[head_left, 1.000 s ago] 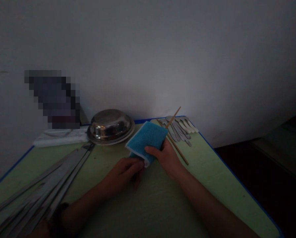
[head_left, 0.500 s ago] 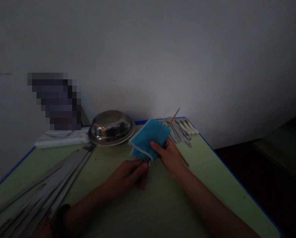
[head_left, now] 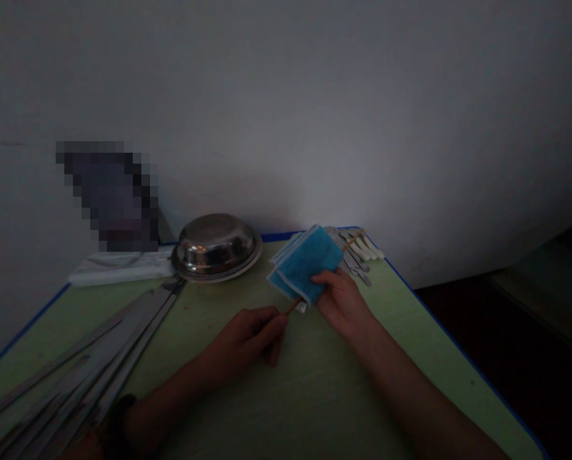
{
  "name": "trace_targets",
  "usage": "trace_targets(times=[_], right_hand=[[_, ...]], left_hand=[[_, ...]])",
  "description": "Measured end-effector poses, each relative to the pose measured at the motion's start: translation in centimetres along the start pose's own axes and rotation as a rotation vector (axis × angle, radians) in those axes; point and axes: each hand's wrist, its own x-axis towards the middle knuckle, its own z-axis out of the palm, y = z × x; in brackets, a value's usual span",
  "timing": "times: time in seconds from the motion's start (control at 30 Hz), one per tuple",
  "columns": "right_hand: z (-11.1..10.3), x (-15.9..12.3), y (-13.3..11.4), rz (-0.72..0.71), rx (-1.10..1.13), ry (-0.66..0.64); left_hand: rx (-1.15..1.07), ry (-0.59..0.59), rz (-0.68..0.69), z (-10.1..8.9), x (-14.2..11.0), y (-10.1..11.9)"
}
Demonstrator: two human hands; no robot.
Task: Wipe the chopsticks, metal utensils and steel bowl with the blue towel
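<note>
A thin wooden chopstick (head_left: 293,305) runs slantwise up to the right, its near end pinched between the thumb and fingers of my left hand (head_left: 260,333). In my right hand (head_left: 343,297) is a folded blue cloth (head_left: 309,259) with pale edges, closed round the chopstick. The cloth hides the stick's middle, and its far tip shows beyond the cloth's right side. A small white tag (head_left: 302,308) hangs at the cloth's lower edge.
Several metal spoons and knives, some pale-handled (head_left: 362,248), lie at the table's back right. An upturned metal bowl (head_left: 214,246) rests on plates. Long flat strips (head_left: 123,332) cover the left, by a white packet (head_left: 123,267). A wall stands behind the green table (head_left: 343,396).
My right hand and the cloth have slid up and right along the chopstick, baring its part near my left hand. Less of its far end shows. My left hand has stayed in place.
</note>
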Motion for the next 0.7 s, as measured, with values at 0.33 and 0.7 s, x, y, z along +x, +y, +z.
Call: trace_targets(times=[0.33,0.7], right_hand=[[-0.17,-0.26,0.58,-0.050,-0.075,-0.104],[-0.43,0.26,0.75,-0.007,-0.093,-0.009]], left_hand=[[-0.036,-0.023,0.016,0.00,0.04,0.05],[-0.032,-0.029,0.013,-0.07,-0.05,0.29]])
